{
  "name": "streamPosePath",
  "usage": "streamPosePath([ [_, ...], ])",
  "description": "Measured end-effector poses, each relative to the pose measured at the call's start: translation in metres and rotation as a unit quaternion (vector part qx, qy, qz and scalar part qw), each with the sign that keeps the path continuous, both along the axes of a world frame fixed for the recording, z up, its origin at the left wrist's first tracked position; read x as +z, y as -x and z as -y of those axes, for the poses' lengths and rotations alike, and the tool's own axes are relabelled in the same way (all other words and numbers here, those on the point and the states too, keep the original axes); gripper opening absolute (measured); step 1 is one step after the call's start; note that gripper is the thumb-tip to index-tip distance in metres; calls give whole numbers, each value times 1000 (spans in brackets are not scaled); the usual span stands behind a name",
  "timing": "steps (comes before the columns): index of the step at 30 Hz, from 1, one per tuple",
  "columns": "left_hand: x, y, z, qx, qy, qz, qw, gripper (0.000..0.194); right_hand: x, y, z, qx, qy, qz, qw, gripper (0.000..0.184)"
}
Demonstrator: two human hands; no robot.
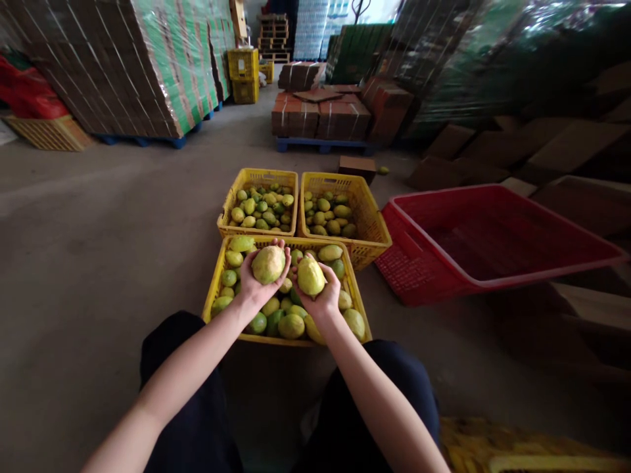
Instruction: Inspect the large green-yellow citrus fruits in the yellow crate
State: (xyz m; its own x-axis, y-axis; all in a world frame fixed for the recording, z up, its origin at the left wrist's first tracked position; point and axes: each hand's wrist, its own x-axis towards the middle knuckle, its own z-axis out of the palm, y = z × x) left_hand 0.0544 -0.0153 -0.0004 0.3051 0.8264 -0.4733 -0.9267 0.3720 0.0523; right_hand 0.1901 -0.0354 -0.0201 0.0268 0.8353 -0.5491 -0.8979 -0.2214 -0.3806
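Note:
My left hand (252,289) is cupped under a large, rough-skinned lemon (269,265), yellow-green with a pale tan patch. Close beside it, my right hand (326,301) holds a smaller, yellower lemon (310,276) with a bumpy skin. Both palms face up, above the near yellow crate (303,342), which is filled with green and yellow lemons (291,326). My forearms and hands cover part of that fruit. Behind it stand a left yellow crate (221,221) and a right yellow crate (373,226), each with smaller fruit inside.
A red crate (401,263) stands to the right, beside loose cardboard (582,148). Ahead, stacked flat cartons (320,118) lie on a blue pallet (323,146). Wrapped pallet stacks (182,66) rise at the left. A small carton (357,167) sits behind the crates.

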Motion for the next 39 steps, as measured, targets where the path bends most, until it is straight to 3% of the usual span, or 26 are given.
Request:
streamPosePath([
  [5,3,23,-18,86,86,-46,992,50,-34,19,4,70,207,49,975,6],
  [8,5,38,-27,110,101,-38,988,50,-49,34,9,103,264,63,957,8],
  [11,8,51,-31,122,76,-24,989,46,-40,42,-14,102,235,74,964,11],
  [16,11,60,-35,145,77,-10,986,44,-1,33,-97,41,117,121,985,4],
  [18,11,61,-35,143,84,-9,986,45,4,28,-111,48,103,140,984,5],
  [20,10,60,-34,138,80,-7,987,46,-1,23,-104,80,100,150,980,10],
  [23,8,58,-32,132,60,-4,989,48,-17,12,-72,128,104,154,974,11],
  [27,2,52,-29,130,46,-25,990,50,-30,-18,-39,124,85,149,977,12],
  [31,-23,41,-19,32,59,-94,993,43,-31,-50,-30,70,53,130,988,19],
  [36,-78,24,11,-132,123,-150,972,24,-11,-65,-24,40,-4,77,996,26],
  [38,-87,12,18,-193,115,-182,957,19,-2,-72,-21,22,-34,60,997,28],
  [39,-84,3,16,-209,96,-218,948,16,2,-77,-20,9,-43,58,997,29],
])
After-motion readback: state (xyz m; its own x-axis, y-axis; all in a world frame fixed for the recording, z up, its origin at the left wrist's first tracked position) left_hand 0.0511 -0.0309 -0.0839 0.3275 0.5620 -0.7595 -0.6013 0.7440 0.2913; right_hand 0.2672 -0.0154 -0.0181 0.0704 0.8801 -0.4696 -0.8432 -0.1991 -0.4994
